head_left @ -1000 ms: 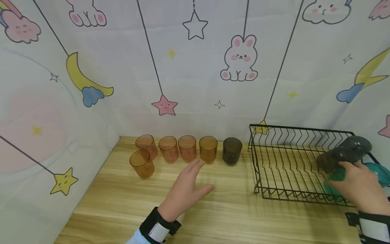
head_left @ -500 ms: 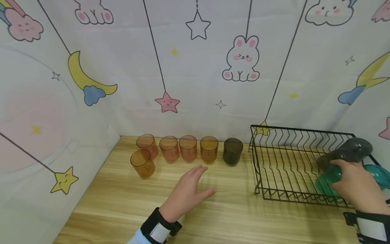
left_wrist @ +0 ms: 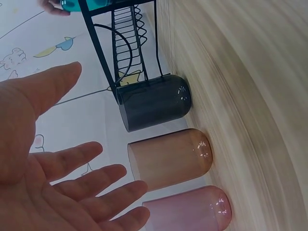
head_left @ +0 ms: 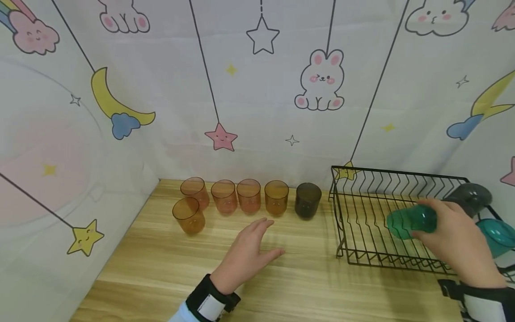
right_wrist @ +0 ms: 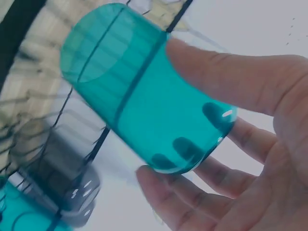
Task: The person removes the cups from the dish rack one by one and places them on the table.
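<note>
My right hand [head_left: 458,241] grips a translucent teal-green cup [head_left: 410,221] by its base end, thumb on one side and fingers on the other. The cup lies tilted sideways above the black wire dish rack [head_left: 376,257], mouth pointing left. In the right wrist view, fingertips show through the teal cup [right_wrist: 144,96]. My left hand [head_left: 245,255] hovers over the table with fingers spread and holds nothing. Closest to it are an amber cup [head_left: 276,199] and a dark grey cup [head_left: 307,201], both upright.
Two pink cups [head_left: 248,197], another pink cup [head_left: 195,192] and an amber cup [head_left: 189,217] stand left along the table's back. At the rack's right end lie dark grey glassware [head_left: 470,199] and another teal cup [head_left: 496,235]. A patterned cloth [head_left: 249,98] hangs behind.
My right hand has lifted the teal-green cup from the rack's right end and moved it left and up. The left hand stays almost still.
</note>
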Demonstrator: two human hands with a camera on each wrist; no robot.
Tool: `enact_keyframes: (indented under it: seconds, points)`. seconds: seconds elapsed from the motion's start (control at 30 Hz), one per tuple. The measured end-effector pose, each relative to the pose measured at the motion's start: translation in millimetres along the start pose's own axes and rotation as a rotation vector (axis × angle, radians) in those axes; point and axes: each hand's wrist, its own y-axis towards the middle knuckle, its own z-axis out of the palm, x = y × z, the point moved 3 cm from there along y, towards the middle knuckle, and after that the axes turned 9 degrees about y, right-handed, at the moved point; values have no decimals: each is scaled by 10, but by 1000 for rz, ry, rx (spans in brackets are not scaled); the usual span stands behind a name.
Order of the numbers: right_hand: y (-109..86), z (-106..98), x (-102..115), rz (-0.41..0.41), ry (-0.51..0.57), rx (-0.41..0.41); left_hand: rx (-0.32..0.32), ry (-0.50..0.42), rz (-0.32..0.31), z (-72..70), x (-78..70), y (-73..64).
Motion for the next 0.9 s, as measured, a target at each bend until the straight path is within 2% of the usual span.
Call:
enact_keyframes:
  seconds: [0.13,0.23,0.43,0.63,0.9]
  points:
    - [-43,-15,226,-56,44,-37,-18,4,7,-9,-9,5]
    - [-85,-7,391,-105,90,-95,-31,-3,14,-17,-21,13]
    - [-144,58,691,-190,222,-183,-37,-22,5,-16,-39,26]
    - [-153,186,921,-224,327,-198,-32,-41,-7,-9,-60,35]
    - [-182,330,1136,-219,416,-185,-26,-63,-28,-30,-107,109]
